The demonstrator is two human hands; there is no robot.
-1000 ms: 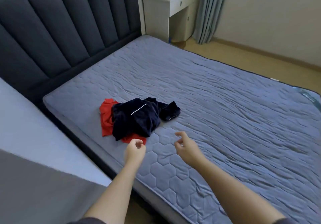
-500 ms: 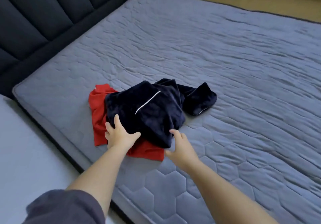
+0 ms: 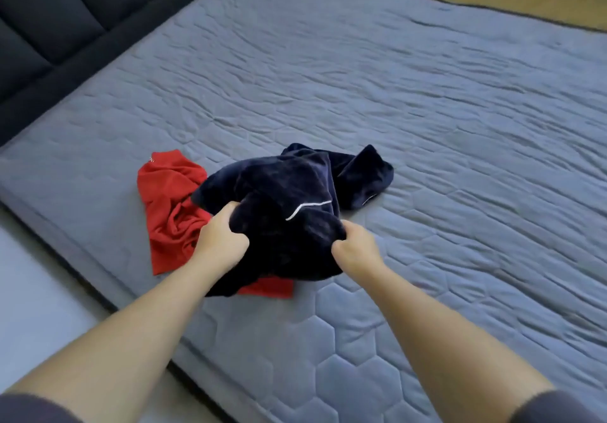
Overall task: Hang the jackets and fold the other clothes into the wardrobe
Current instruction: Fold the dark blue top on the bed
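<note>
red garment (image 3: 170, 199) lies partly under navy garment (image 3: 289, 189).

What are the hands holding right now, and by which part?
Both grip the dark blue garment by its near edge: the left hand bunches its left side, the right hand its right side.

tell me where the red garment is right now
In the head view the red garment lies left of centre on the quilted mattress, partly under the navy garment.
</note>
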